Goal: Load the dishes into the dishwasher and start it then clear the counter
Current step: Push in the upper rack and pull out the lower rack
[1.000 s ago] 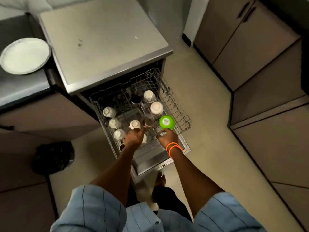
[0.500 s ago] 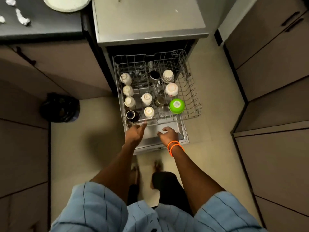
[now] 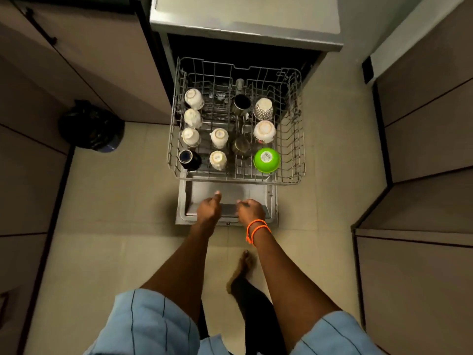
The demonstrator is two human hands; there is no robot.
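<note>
The dishwasher's wire rack (image 3: 297,139) is pulled out over the lowered door (image 3: 272,201). In it stand several upturned white cups (image 3: 219,138), dark mugs (image 3: 190,159), a patterned cup (image 3: 263,108) and a green bowl (image 3: 267,160) upside down at the front right. My left hand (image 3: 208,208) and my right hand (image 3: 249,210), which has orange bands at the wrist, hover over the door just in front of the rack. Both have loosely curled fingers and hold nothing.
The dishwasher's steel top (image 3: 245,19) is at the upper middle. Brown cabinets line the left (image 3: 84,62) and right (image 3: 422,155). A black bin bag (image 3: 90,124) sits on the tiled floor at left. My bare foot (image 3: 243,267) stands behind the door.
Both hands have drawn back from the cups in the rack to above the door. The view has swung so the counter and plate at the left are gone from sight.
</note>
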